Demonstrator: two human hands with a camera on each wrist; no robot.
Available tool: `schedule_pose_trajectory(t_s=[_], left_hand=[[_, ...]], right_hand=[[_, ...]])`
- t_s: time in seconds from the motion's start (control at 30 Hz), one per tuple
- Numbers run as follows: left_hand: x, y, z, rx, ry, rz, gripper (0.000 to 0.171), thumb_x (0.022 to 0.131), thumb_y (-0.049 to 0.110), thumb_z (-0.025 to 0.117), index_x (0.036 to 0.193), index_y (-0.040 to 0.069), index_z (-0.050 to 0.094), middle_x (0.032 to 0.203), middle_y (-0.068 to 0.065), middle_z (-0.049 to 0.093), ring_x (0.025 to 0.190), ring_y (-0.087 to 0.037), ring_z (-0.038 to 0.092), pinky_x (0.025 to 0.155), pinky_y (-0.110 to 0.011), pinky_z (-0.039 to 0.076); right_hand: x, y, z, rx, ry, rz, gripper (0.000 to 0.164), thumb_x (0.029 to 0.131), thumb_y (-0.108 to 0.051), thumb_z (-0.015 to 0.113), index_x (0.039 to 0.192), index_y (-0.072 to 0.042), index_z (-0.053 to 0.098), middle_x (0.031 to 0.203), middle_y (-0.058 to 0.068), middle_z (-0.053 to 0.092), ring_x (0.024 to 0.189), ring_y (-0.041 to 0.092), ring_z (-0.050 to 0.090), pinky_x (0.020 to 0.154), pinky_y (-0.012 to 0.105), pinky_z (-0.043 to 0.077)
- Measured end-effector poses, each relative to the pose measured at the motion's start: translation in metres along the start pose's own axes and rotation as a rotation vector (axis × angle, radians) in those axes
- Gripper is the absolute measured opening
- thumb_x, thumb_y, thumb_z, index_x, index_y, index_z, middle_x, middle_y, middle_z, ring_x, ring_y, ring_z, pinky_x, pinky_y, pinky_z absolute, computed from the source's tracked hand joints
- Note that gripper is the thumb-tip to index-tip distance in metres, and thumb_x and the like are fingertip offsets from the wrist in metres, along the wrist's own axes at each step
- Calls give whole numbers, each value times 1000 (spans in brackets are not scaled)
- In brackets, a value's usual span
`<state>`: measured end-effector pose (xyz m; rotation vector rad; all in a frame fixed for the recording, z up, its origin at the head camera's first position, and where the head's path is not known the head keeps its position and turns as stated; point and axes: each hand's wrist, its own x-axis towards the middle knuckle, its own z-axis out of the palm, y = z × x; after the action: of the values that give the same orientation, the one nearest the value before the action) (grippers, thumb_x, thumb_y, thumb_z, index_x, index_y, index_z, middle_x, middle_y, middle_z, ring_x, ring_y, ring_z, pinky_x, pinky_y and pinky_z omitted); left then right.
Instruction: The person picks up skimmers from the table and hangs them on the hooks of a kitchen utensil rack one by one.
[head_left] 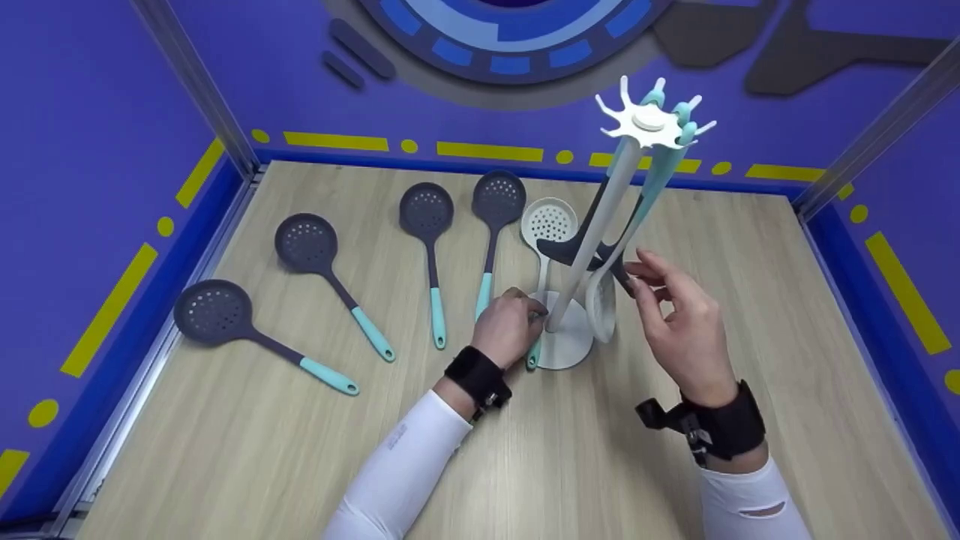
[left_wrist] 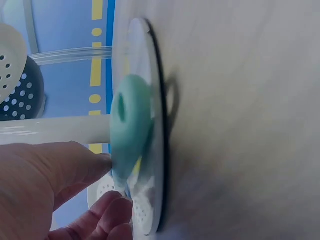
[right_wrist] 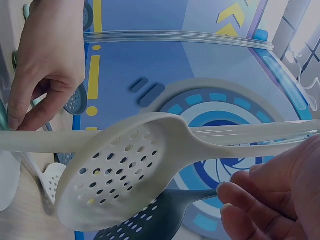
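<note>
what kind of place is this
Probably a purpose-built filming or demonstration booth: blue-purple panels printed with yellow dashes rise around three sides of a rectangular pale wood-grain table, with slim silver metal posts at the back corners.

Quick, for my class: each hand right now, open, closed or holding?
Left hand: closed, pinching a mint handle.
Right hand: at the dark skimmer; whether it grips cannot be told.

pale wood table (head_left: 600, 457): four dark teal-handled skimmers (head_left: 214, 311), round-based stand (head_left: 589, 247)
</note>
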<state>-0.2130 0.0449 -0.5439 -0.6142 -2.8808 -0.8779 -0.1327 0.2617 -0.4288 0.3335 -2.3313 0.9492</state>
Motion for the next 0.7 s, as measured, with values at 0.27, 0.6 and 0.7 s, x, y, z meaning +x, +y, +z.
schedule_pose_trajectory(t_s=[0.27, 0.6, 0.7], left_hand=[[-1, 1, -3, 18, -52, 5, 19, 89, 28, 76, 106, 21, 80, 99, -3, 72, 86, -20, 67, 71, -35, 56], [-3, 4, -1, -4, -94, -109, 41, 83, 25, 76, 120, 12, 66, 105, -9, 68, 86, -22, 65, 71, -38, 56], [-3, 5, 0, -8, -79, -144, 44, 83, 23, 75, 122, 7, 62, 105, -11, 68, 88, -24, 66, 73, -39, 57]], right_hand=[[0, 1, 1, 21, 20, -3, 38, 100, -8, 64, 138, -8, 62, 116, 5, 76, 98, 15, 71, 83, 8, 47], [2, 1, -2, 14, 8, -9, 38, 100, -9, 65, 138, -8, 62, 118, 4, 76, 100, 9, 70, 83, 9, 48], [2, 0, -3, 10, 4, -12, 37, 100, -9, 64, 138, -7, 62, 118, 4, 76, 99, 9, 70, 83, 10, 48]])
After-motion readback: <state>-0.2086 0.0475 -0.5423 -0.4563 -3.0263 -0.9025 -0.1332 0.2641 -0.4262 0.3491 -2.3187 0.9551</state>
